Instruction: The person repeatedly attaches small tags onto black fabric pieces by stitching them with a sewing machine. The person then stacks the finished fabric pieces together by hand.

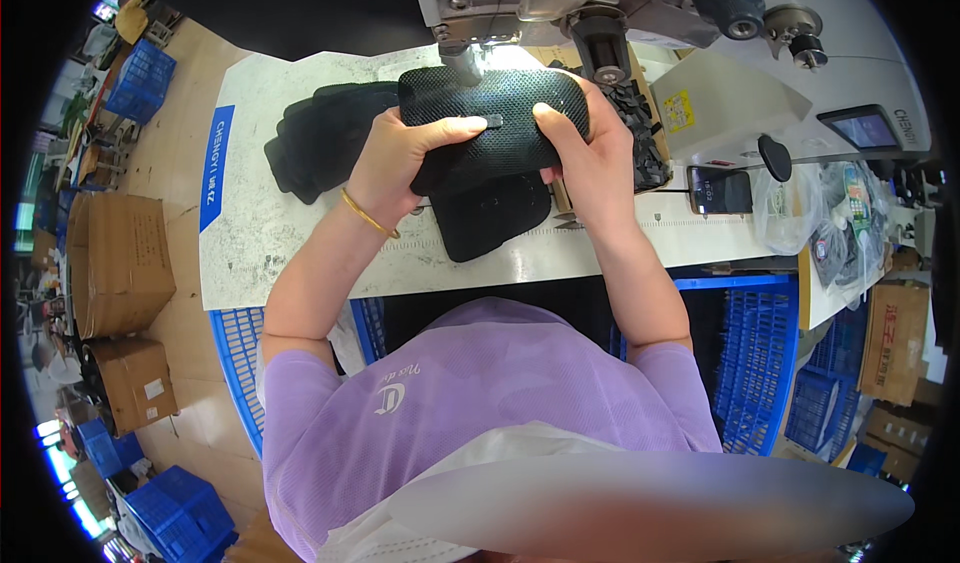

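Black mesh pad [495, 113], clasped between left hand [395, 158], right hand [590, 158], thumbs on top

At frame centre we see a fabric piece [495, 113] held between the left hand [395, 158] and right hand [585, 148], just under the sewing machine [600, 3] at top. A stack of pieces [320, 138] lies left on the table [260, 223]; a phone [720, 191] lies right.

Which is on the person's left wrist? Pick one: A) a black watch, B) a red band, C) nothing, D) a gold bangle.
D: a thin gold bangle circles the wrist just below the left hand, which grips the black piece together with the right hand.
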The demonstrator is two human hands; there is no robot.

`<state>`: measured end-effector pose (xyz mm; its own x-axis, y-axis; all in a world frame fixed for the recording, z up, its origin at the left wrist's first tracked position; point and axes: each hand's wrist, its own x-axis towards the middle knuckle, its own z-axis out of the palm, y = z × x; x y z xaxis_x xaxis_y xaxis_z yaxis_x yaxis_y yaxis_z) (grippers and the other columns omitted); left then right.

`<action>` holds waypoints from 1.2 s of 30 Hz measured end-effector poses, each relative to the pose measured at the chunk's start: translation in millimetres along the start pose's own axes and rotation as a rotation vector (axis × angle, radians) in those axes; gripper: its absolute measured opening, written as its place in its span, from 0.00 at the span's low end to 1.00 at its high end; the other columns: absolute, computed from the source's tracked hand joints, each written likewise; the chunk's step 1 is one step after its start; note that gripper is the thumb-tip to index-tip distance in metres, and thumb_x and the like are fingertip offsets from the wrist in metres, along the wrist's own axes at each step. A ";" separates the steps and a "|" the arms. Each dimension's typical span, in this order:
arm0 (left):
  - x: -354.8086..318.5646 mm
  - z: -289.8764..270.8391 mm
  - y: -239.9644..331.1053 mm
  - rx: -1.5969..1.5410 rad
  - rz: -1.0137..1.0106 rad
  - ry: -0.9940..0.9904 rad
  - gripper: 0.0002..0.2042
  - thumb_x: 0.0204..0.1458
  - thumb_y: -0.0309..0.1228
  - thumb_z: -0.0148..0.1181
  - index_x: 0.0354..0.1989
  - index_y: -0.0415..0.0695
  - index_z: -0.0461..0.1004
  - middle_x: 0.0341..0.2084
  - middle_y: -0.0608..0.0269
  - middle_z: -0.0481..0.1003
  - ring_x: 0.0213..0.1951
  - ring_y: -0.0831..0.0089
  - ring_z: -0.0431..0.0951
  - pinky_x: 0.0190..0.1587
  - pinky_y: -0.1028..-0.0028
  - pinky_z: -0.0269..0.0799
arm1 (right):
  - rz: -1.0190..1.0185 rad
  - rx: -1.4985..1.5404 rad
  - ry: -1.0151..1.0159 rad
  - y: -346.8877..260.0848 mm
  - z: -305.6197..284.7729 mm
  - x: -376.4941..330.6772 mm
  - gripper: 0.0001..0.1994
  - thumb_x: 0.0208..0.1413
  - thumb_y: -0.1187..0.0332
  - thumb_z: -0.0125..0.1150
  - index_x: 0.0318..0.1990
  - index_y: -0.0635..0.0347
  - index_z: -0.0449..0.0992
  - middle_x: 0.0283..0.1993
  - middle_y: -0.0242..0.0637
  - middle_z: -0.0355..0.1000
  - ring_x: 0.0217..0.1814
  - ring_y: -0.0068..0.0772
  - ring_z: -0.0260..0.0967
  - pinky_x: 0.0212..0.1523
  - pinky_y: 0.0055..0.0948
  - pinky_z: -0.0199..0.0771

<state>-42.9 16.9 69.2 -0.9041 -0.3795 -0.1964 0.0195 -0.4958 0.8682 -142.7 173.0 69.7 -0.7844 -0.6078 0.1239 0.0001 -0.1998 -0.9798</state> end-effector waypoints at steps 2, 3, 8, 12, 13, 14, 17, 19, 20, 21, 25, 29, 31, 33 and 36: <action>3.8 -4.4 -1.2 0.030 0.021 0.061 0.12 0.42 0.18 0.64 0.37 0.31 0.74 0.31 0.53 0.77 0.32 0.69 0.80 0.38 0.72 0.79 | -0.003 0.027 -0.008 -0.1 1.1 0.4 0.15 0.54 0.74 0.56 0.49 0.65 0.69 0.28 0.29 0.70 0.18 0.12 0.61 0.16 0.14 0.62; 6.2 -3.2 1.9 0.031 0.021 0.059 0.12 0.42 0.18 0.64 0.37 0.31 0.74 0.31 0.53 0.77 0.32 0.69 0.80 0.38 0.72 0.79 | -0.017 0.002 -0.001 -0.1 0.7 2.9 0.15 0.54 0.74 0.55 0.50 0.66 0.69 0.28 0.30 0.70 0.18 0.13 0.62 0.16 0.15 0.63; 23.4 -4.4 14.9 0.129 0.120 0.119 0.08 0.44 0.19 0.62 0.35 0.36 0.76 0.31 0.57 0.78 0.32 0.71 0.78 0.38 0.74 0.77 | -0.013 -0.077 -0.020 5.7 -4.3 28.3 0.16 0.54 0.74 0.54 0.51 0.68 0.68 0.26 0.33 0.71 0.18 0.16 0.67 0.16 0.16 0.64; 30.7 -8.8 15.7 0.110 0.124 0.101 0.05 0.45 0.19 0.61 0.32 0.38 0.77 0.30 0.59 0.78 0.33 0.72 0.78 0.38 0.75 0.75 | 0.052 -0.050 0.011 10.5 -2.8 35.5 0.17 0.53 0.74 0.55 0.51 0.70 0.68 0.26 0.35 0.72 0.20 0.19 0.70 0.15 0.17 0.64; 31.2 -8.9 16.2 0.111 0.123 0.098 0.05 0.45 0.19 0.61 0.32 0.38 0.77 0.30 0.59 0.78 0.33 0.72 0.78 0.38 0.75 0.75 | 0.039 -0.027 0.012 12.6 -3.4 36.2 0.18 0.53 0.74 0.55 0.51 0.70 0.68 0.26 0.35 0.72 0.19 0.19 0.70 0.15 0.17 0.64; 31.5 -8.7 16.9 0.130 0.124 0.096 0.05 0.45 0.19 0.61 0.32 0.38 0.77 0.30 0.58 0.78 0.33 0.72 0.78 0.38 0.75 0.75 | 0.038 -0.026 0.015 13.7 -4.3 36.5 0.18 0.53 0.74 0.55 0.51 0.70 0.68 0.26 0.35 0.72 0.19 0.19 0.70 0.15 0.17 0.64; 31.4 -7.1 19.1 0.162 0.126 0.091 0.05 0.45 0.19 0.61 0.31 0.38 0.77 0.30 0.58 0.78 0.33 0.72 0.78 0.38 0.76 0.75 | 0.030 -0.018 0.012 15.2 -5.5 37.1 0.18 0.53 0.74 0.56 0.52 0.70 0.67 0.26 0.35 0.72 0.19 0.19 0.69 0.15 0.17 0.64; 31.5 -6.8 19.3 0.173 0.127 0.090 0.04 0.46 0.19 0.61 0.31 0.38 0.77 0.30 0.58 0.78 0.33 0.72 0.78 0.38 0.76 0.75 | 0.033 0.003 -0.002 15.7 -5.8 36.0 0.19 0.54 0.74 0.56 0.53 0.69 0.66 0.26 0.36 0.72 0.19 0.19 0.69 0.15 0.16 0.64; 31.8 -7.7 19.6 0.180 0.130 0.087 0.04 0.46 0.19 0.61 0.31 0.38 0.77 0.30 0.58 0.78 0.33 0.72 0.78 0.38 0.76 0.75 | 0.034 0.003 0.001 15.0 -4.9 35.3 0.19 0.54 0.74 0.56 0.53 0.69 0.66 0.26 0.36 0.72 0.19 0.19 0.69 0.15 0.16 0.64; 31.9 -8.2 19.4 0.186 0.134 0.085 0.04 0.46 0.19 0.61 0.31 0.38 0.77 0.30 0.58 0.78 0.33 0.72 0.78 0.38 0.76 0.75 | 0.028 -0.004 -0.005 13.4 -3.7 34.3 0.19 0.54 0.74 0.56 0.53 0.70 0.66 0.27 0.36 0.72 0.19 0.19 0.69 0.15 0.16 0.63; 34.4 -10.6 18.3 0.169 0.131 0.080 0.04 0.46 0.19 0.61 0.31 0.38 0.77 0.31 0.58 0.78 0.33 0.72 0.78 0.39 0.75 0.75 | -0.041 -0.036 -0.020 15.5 -3.7 32.7 0.18 0.55 0.72 0.56 0.52 0.70 0.65 0.25 0.36 0.72 0.18 0.17 0.67 0.16 0.15 0.62; 33.3 -10.3 19.3 0.181 0.096 0.103 0.06 0.48 0.20 0.58 0.35 0.38 0.76 0.32 0.60 0.77 0.34 0.72 0.78 0.40 0.75 0.75 | -0.014 -0.079 -0.078 12.4 -6.7 29.9 0.18 0.56 0.70 0.56 0.52 0.72 0.65 0.21 0.35 0.71 0.16 0.15 0.63 0.16 0.15 0.60; 31.7 -10.8 19.2 0.244 0.095 0.112 0.05 0.50 0.22 0.57 0.36 0.38 0.76 0.34 0.61 0.77 0.36 0.73 0.77 0.42 0.75 0.75 | -0.035 -0.129 -0.105 10.5 -5.8 26.2 0.19 0.57 0.69 0.56 0.52 0.73 0.64 0.19 0.35 0.71 0.14 0.15 0.59 0.16 0.16 0.59; 33.0 -11.2 20.3 0.079 0.082 0.155 0.09 0.55 0.29 0.53 0.38 0.38 0.75 0.38 0.62 0.76 0.40 0.75 0.76 0.44 0.76 0.74 | -0.032 -0.110 -0.081 15.1 -8.5 27.0 0.19 0.57 0.69 0.55 0.52 0.73 0.65 0.19 0.36 0.71 0.15 0.14 0.59 0.16 0.16 0.59; 30.4 -12.9 20.1 -0.078 0.107 0.136 0.12 0.58 0.35 0.49 0.40 0.39 0.74 0.40 0.64 0.75 0.41 0.76 0.75 0.45 0.76 0.73 | -0.055 -0.027 -0.014 13.4 -18.3 27.3 0.18 0.58 0.70 0.53 0.52 0.73 0.65 0.20 0.37 0.72 0.15 0.14 0.59 0.18 0.16 0.59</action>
<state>-64.5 -14.7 74.8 -0.8291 -0.5328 -0.1693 0.1500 -0.5038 0.8507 -175.5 167.8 57.1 -0.7741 -0.6070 0.1797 -0.0598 -0.2125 -0.9753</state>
